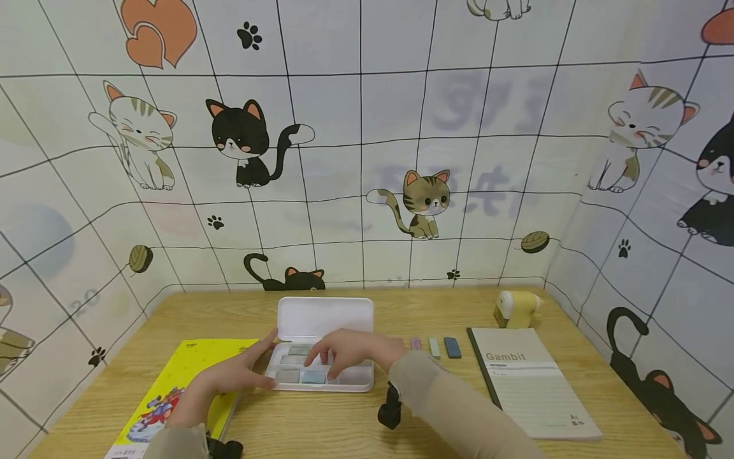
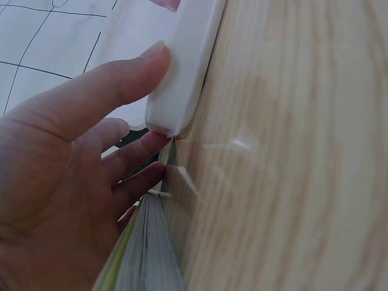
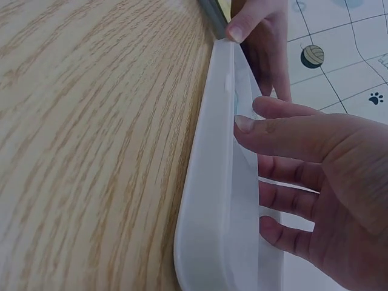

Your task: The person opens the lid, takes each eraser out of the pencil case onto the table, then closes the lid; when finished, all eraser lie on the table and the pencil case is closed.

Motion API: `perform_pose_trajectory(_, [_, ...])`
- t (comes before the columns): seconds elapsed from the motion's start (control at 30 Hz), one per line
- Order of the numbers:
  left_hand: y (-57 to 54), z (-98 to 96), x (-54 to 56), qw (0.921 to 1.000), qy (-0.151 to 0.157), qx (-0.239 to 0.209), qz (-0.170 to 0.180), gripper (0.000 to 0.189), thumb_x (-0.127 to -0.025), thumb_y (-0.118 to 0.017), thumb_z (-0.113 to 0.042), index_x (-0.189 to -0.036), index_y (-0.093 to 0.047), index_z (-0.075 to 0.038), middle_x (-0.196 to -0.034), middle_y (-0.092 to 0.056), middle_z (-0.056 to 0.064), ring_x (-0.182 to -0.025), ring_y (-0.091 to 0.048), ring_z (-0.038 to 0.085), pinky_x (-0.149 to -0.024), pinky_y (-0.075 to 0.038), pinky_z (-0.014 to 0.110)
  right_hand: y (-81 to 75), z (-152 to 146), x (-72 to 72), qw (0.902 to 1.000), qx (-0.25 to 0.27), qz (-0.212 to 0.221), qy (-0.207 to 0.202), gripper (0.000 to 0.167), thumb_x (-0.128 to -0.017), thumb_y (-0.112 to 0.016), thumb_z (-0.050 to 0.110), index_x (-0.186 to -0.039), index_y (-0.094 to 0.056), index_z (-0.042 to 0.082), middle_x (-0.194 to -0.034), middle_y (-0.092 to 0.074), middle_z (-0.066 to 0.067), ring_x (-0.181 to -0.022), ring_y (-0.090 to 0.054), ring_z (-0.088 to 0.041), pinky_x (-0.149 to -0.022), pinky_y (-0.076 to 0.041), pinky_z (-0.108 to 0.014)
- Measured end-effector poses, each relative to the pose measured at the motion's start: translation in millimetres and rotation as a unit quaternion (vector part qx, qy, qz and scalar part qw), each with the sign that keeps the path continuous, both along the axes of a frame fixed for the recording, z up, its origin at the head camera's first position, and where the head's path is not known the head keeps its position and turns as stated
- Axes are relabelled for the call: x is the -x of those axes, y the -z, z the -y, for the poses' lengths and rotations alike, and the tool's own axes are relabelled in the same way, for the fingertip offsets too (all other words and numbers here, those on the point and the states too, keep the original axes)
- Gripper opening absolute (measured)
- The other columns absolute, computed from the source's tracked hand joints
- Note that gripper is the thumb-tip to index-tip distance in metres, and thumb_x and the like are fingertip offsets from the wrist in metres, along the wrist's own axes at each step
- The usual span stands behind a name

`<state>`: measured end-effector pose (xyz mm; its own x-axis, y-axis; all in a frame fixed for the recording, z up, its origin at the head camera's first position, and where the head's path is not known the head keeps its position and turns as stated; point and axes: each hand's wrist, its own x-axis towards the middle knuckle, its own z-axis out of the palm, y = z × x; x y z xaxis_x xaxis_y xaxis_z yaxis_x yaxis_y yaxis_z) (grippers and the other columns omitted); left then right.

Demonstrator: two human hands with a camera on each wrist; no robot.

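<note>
A white plastic case lies with its lid raised at the back. Several small pale blocks sit in its compartments, including a light blue block and a grey-green block along the front. My left hand holds the case's left end, thumb on the front wall and fingers around the end. Over the compartments, my right hand reaches in with fingers spread and slightly bent, thumb just inside the front rim. I see nothing pinched between its fingers, though its palm side is partly hidden in the head view.
Right of the case stand loose blocks: purple, pale green and dark blue. A white notebook lies at right, with a yellow device behind it. A yellow book lies beneath my left forearm.
</note>
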<state>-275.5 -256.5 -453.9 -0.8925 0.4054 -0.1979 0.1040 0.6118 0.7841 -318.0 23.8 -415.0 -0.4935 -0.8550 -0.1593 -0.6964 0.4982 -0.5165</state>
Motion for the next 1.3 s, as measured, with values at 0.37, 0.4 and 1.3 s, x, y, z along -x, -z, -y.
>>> perform_pose_trajectory(0.37, [-8.9, -3.7, -6.4, 0.9999, -0.006, 0.011, 0.002, 0.112, -0.073, -0.081, -0.041, -0.157, -0.011, -0.02, -0.158, -0.02, 0.017, -0.144, -0.013, 0.038, -0.11, -0.009, 0.065, 1.5, 9, -0.7, 0.9987, -0.03, -0.033, -0.022, 0.049, -0.079, -0.08, 0.008, -0.122, -0.069, 0.028, -0.091, -0.058, 0.009, -0.077, -0.048, -0.004, -0.065, -0.043, -0.016])
perform_pose_trajectory(0.4, [-7.7, -3.4, -5.5, 0.9999, -0.008, 0.009, 0.002, 0.112, -0.073, -0.082, -0.04, -0.157, -0.012, -0.02, -0.158, -0.021, 0.017, -0.144, -0.013, 0.038, -0.11, -0.009, 0.066, 0.9, 10, -1.4, 0.9985, -0.032, -0.037, -0.024, 0.049, -0.078, -0.08, 0.008, -0.122, -0.069, 0.028, -0.092, -0.058, 0.009, -0.077, -0.048, -0.004, -0.065, -0.043, -0.015])
perform_pose_trajectory(1.3, [-13.7, -5.9, -7.5, 0.9997, -0.005, 0.025, 0.0, 0.107, -0.078, -0.079, -0.032, -0.157, -0.009, -0.017, -0.158, -0.019, 0.02, -0.143, -0.013, 0.041, -0.109, -0.011, 0.067, 4.8, 10, -3.9, 0.9968, -0.028, -0.063, -0.041, 0.051, -0.077, -0.077, 0.006, -0.123, -0.069, 0.027, -0.087, -0.056, 0.01, -0.079, -0.052, -0.007, -0.065, -0.042, -0.013])
